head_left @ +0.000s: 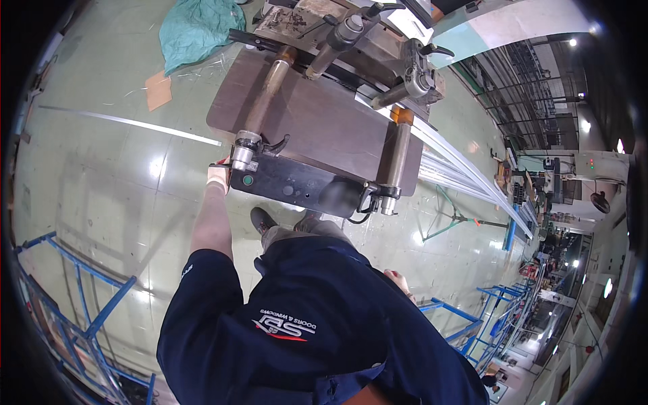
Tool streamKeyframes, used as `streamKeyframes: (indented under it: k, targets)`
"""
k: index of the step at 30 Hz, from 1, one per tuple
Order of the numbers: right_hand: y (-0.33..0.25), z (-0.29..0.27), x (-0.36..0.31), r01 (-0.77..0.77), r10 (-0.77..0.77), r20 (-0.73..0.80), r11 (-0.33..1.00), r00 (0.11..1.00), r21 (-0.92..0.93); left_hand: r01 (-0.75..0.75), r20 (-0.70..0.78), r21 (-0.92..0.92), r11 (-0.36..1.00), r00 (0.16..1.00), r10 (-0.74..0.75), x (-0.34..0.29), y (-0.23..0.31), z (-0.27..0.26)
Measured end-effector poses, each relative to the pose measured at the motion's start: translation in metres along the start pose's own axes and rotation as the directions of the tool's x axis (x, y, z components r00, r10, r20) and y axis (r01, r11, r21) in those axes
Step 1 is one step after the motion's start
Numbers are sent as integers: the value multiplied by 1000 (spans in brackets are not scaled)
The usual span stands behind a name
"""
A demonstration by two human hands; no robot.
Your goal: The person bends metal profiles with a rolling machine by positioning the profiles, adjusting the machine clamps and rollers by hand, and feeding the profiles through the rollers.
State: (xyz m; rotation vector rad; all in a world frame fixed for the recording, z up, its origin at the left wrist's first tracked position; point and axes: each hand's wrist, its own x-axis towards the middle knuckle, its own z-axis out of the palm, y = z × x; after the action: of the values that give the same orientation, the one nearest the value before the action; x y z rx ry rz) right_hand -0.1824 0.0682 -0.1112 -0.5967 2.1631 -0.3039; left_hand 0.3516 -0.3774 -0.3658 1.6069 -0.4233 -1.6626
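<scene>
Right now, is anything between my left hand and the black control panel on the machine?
Nothing visible. The left hand already rests against the left end of the black control panel, beside its green button.

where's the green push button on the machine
In the head view, the green button sits at the left end of the black control panel, beside the left hand.

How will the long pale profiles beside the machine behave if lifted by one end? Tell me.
The long pale profiles run far past the machine, so they would probably sag and swing if held at one end. Their glossy faces look slippery. They lie bundled and seem flat-sided, so they are unlikely to roll.
</scene>
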Motion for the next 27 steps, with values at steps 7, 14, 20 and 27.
streamKeyframes:
  k: [7,14,20,27]
  targets:
    - [-45,16,4,-52,50,61,998,997,24,14,-44,7,1000,999,-14,0,1,-1]
    - [-53,-3,0,-40,25,75,976,997,215,-116,-43,179,977,991,125,3,-5,-7]
    - [-36,4,-12,-14,6,61,992,998,126,-127,-139,416,900,970,201,15,-19,0]
    - [-22,6,-27,-17,16,9,995,1000,101,-47,-165,589,807,970,177,23,-26,26]
